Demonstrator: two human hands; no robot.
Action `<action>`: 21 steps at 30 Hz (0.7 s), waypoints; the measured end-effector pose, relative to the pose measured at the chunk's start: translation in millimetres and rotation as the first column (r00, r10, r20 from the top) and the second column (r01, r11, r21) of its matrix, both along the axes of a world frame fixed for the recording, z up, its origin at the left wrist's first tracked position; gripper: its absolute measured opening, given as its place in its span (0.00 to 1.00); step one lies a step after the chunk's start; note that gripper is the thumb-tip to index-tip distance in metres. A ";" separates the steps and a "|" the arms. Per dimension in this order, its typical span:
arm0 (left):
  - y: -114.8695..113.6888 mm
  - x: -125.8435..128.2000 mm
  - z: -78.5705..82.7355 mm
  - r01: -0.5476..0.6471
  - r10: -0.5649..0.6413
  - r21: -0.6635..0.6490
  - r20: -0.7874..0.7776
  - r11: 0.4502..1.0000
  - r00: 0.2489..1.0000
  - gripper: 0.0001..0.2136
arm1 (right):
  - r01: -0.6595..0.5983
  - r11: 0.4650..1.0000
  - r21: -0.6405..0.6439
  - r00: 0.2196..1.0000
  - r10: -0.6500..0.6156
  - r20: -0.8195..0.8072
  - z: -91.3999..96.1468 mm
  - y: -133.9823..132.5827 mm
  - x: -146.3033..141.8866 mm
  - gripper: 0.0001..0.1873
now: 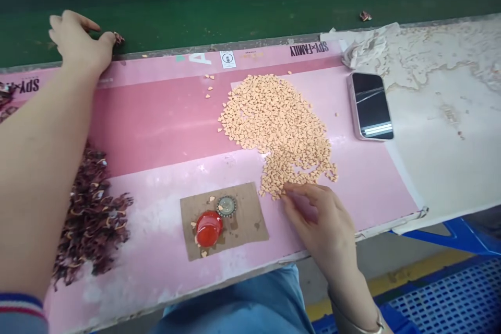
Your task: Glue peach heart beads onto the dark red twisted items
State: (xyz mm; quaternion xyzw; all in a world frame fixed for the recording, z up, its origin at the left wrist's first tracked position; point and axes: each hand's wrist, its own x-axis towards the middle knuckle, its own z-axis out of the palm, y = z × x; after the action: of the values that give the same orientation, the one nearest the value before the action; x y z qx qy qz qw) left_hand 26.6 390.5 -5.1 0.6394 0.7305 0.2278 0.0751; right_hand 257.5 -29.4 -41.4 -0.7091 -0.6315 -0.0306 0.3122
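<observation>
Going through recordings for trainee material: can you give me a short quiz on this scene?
1. Which does the right hand touch: the pale orange pieces or the dark red curled strips?
2. True or false: the phone lies to the right of the pale orange pieces.
3. What two things sit on the cardboard square?

Key:
1. The pale orange pieces.
2. True.
3. A red domed cap and a ridged metal disc.
</observation>
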 end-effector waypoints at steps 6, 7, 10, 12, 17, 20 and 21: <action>-62.0 -29.8 33.3 0.079 -0.080 0.056 0.028 0.995 0.996 0.13 | -0.032 0.999 -0.030 0.999 0.032 -0.010 5.6 1.6 8.4 0.04; -84.1 -38.8 37.5 0.129 -0.133 0.087 0.034 0.988 0.991 0.14 | -0.033 0.999 -0.036 0.999 0.033 0.002 6.3 0.7 10.5 0.05; -169.9 -63.2 47.2 0.397 -0.422 0.187 0.124 0.899 0.898 0.10 | -0.029 0.999 -0.043 0.999 0.030 0.023 8.2 0.0 13.0 0.08; -232.3 -70.5 51.8 0.605 -0.651 0.255 0.175 0.755 0.739 0.06 | -0.021 0.999 -0.024 0.999 0.021 -0.038 10.3 0.6 8.5 0.07; -339.0 -55.5 52.4 0.764 -0.729 0.096 0.396 0.638 0.559 0.13 | -0.012 1.000 0.021 0.940 0.018 -0.340 13.1 -0.1 -9.6 0.08; -366.3 -50.2 42.3 0.734 -0.681 0.103 0.476 0.671 0.557 0.15 | 0.066 0.998 0.010 0.943 -0.059 -0.328 10.6 -2.0 -4.9 0.10; -372.5 -51.4 38.0 0.702 -0.650 0.107 0.496 0.704 0.576 0.15 | 0.063 0.998 0.005 0.957 -0.059 -0.285 9.6 -3.2 -0.9 0.10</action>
State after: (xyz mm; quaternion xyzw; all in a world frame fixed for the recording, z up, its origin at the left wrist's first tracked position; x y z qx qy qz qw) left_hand -24.8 18.0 32.9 0.7826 0.3958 0.3011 0.3744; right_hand 256.6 -32.6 -31.7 -0.7231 -0.5574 0.0576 0.4039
